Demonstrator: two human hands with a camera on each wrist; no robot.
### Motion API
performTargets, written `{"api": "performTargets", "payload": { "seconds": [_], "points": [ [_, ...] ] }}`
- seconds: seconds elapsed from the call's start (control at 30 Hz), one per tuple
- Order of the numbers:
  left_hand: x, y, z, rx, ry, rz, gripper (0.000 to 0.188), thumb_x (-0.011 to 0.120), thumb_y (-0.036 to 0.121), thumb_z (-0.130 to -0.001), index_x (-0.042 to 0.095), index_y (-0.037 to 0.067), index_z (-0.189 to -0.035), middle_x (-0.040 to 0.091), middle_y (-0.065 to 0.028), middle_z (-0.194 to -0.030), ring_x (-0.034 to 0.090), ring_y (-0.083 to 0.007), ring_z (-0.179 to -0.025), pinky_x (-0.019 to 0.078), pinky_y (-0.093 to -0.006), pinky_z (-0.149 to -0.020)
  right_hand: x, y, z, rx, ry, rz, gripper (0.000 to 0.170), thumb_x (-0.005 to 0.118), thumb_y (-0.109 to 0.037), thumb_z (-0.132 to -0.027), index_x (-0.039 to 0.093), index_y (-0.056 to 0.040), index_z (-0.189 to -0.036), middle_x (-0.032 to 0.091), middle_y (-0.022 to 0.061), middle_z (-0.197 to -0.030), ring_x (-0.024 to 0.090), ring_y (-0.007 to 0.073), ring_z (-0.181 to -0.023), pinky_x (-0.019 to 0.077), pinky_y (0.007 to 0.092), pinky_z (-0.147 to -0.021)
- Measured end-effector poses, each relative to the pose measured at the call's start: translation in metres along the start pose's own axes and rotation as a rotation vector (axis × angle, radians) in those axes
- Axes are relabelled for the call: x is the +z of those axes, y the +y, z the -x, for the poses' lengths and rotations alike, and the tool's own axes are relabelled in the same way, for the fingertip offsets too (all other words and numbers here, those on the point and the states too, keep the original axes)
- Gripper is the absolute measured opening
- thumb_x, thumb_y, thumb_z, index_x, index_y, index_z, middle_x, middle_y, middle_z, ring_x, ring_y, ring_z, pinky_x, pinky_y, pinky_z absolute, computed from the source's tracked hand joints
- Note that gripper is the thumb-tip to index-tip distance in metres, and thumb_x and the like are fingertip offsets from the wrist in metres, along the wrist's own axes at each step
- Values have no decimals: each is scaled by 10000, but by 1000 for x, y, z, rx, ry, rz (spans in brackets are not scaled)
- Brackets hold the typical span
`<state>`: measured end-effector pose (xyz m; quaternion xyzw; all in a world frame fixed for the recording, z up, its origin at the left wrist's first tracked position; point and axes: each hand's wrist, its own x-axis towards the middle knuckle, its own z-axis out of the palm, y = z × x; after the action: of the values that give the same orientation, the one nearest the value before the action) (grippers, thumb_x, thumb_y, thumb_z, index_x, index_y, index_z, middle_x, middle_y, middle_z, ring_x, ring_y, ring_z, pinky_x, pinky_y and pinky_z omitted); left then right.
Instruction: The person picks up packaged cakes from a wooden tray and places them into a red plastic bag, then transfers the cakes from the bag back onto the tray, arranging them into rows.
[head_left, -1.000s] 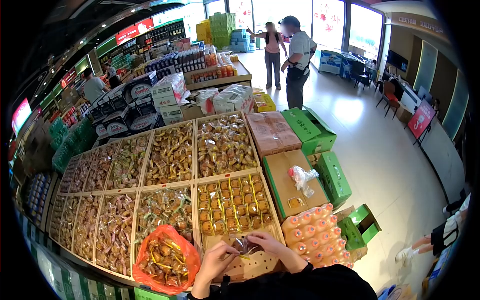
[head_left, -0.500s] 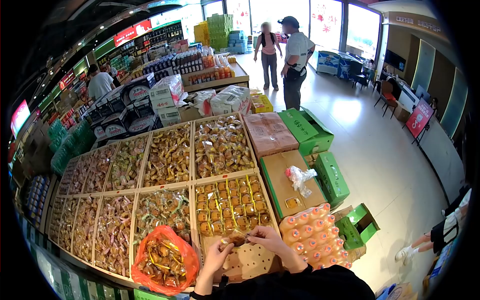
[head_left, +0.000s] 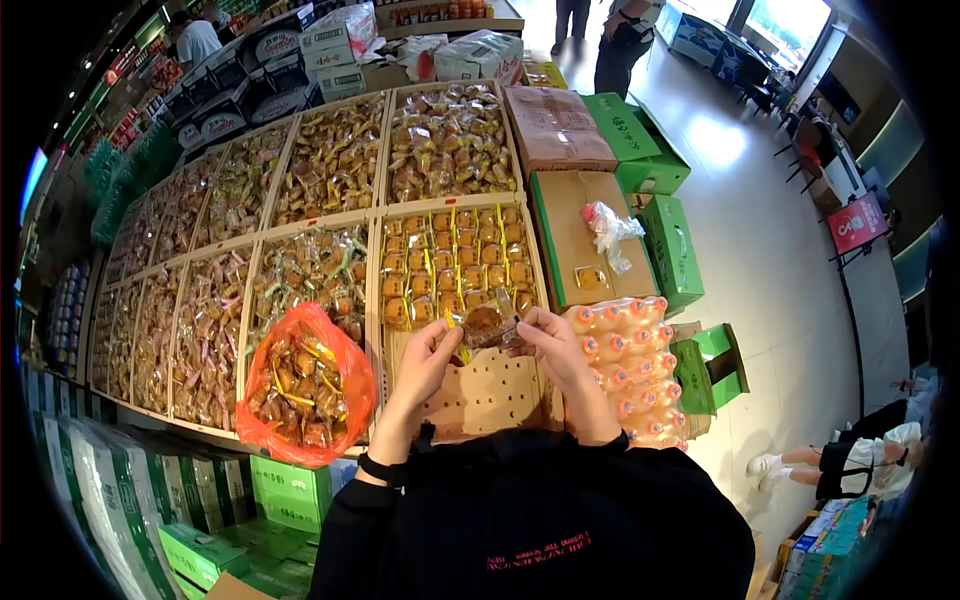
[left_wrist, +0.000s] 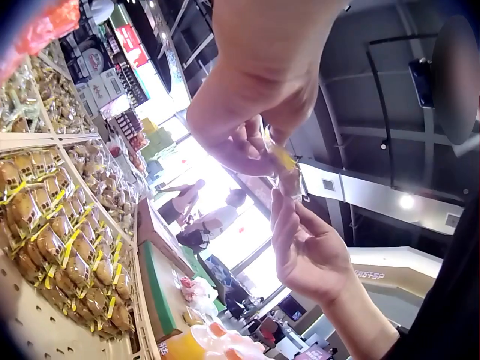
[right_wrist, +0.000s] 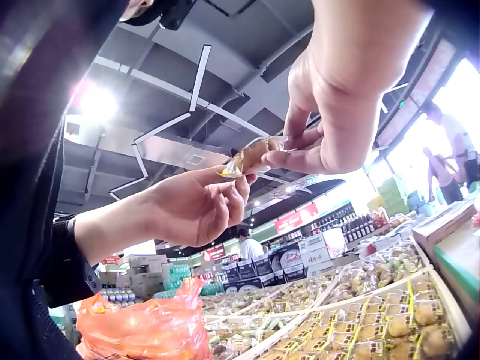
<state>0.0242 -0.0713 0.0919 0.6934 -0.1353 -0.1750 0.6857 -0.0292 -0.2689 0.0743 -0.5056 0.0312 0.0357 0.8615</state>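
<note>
A small clear-wrapped brown cake (head_left: pixel 486 320) is held between both hands above the near end of a wooden tray. The left hand (head_left: pixel 425 365) pinches the wrapper's yellow-marked end, and the right hand (head_left: pixel 556 350) pinches its other end. In the right wrist view the wrapped cake (right_wrist: pixel 255 155) spans the fingertips of both hands; the left wrist view shows its yellow edge (left_wrist: pixel 283 157). Rows of similar wrapped cakes (head_left: pixel 460 250) fill the tray's far part. An open red plastic bag (head_left: pixel 262 400) of wrapped pieces stands to the left.
More trays of wrapped snacks (head_left: pixel 450 140) extend left and away. Right of them are a cardboard box (head_left: pixel 560 235) with crumpled plastic (head_left: pixel 612 235), green boxes (head_left: pixel 672 250) and a pack of orange bottles (head_left: pixel 640 385). People stand beyond and at the right.
The head view has tilted downward, showing more of the dark top and green boxes below. Both hands now hold the wrapped cake raised and stretched between them, the wrapper facing up.
</note>
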Motion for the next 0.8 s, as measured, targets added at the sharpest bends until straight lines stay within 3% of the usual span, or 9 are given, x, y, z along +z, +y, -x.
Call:
{"api": "performTargets", "payload": {
  "seconds": [0.1,0.17,0.2,0.23,0.33,0.5,0.67,0.73,0.8],
  "points": [
    [0,1,2,15,-53,-89,174,498,161,-901,568,6,-867,494,32,-684,419,-34,-622,390,-206,-548,-1,1,0,-5,14,-14,122,520,-150,-884,506,-37,-842,587,49,-832,603,138,-782,502,277,-686],
    [7,7,7,156,-90,21,183,507,116,-885,570,-6,-1006,575,-30,-844,519,-74,-746,446,-233,-662,3,2,-2,-4,37,-56,125,493,-166,-897,498,-43,-874,586,50,-841,608,155,-781,498,276,-674],
    [5,13,4,325,-219,-86,285,541,74,-845,542,15,-1124,574,-98,-1037,553,-176,-937,445,-288,-801,6,3,-4,30,75,-106,133,477,-176,-904,497,-46,-897,585,50,-848,606,160,-778,493,278,-667],
    [7,20,4,323,-217,-84,285,541,74,-845,542,15,-1124,574,-98,-1037,553,-176,-937,445,-288,-801,7,4,-5,63,114,-155,143,461,-187,-911,497,-49,-919,583,51,-855,604,166,-775,488,281,-659],
    [19,36,4,527,-243,-320,387,614,44,-767,535,48,-1146,541,-130,-1128,503,-301,-1047,396,-365,-899,0,20,-7,125,-5,-216,187,427,-204,-925,502,-49,-1000,579,60,-878,590,175,-759,477,289,-643],
    [22,31,-7,574,-112,-508,517,677,101,-715,479,71,-1192,477,-108,-1191,431,-287,-1131,339,-369,-959,-5,37,-8,298,-191,-306,176,430,-177,-922,504,-71,-1041,567,57,-900,577,183,-762,490,302,-622],
    [26,20,-7,595,-91,-722,635,736,167,-654,452,82,-1215,462,-107,-1182,430,-303,-1104,351,-379,-940,7,37,-6,340,-62,-246,169,449,-143,-910,494,-64,-1052,563,56,-877,580,173,-731,503,303,-616],
    [25,14,-5,503,-102,-687,646,737,173,-644,451,89,-1217,476,-117,-1136,444,-306,-1069,382,-380,-907,9,37,-4,354,13,-230,170,454,-128,-904,489,-57,-1055,562,58,-865,581,168,-702,508,305,-617],
    [21,8,-4,418,-150,-633,647,735,173,-655,440,81,-1223,479,-116,-1127,453,-296,-1059,394,-370,-886,0,34,2,395,-26,48,135,445,-139,-891,523,-60,-966,569,43,-764,564,146,-618,478,273,-567]
  ]
}}
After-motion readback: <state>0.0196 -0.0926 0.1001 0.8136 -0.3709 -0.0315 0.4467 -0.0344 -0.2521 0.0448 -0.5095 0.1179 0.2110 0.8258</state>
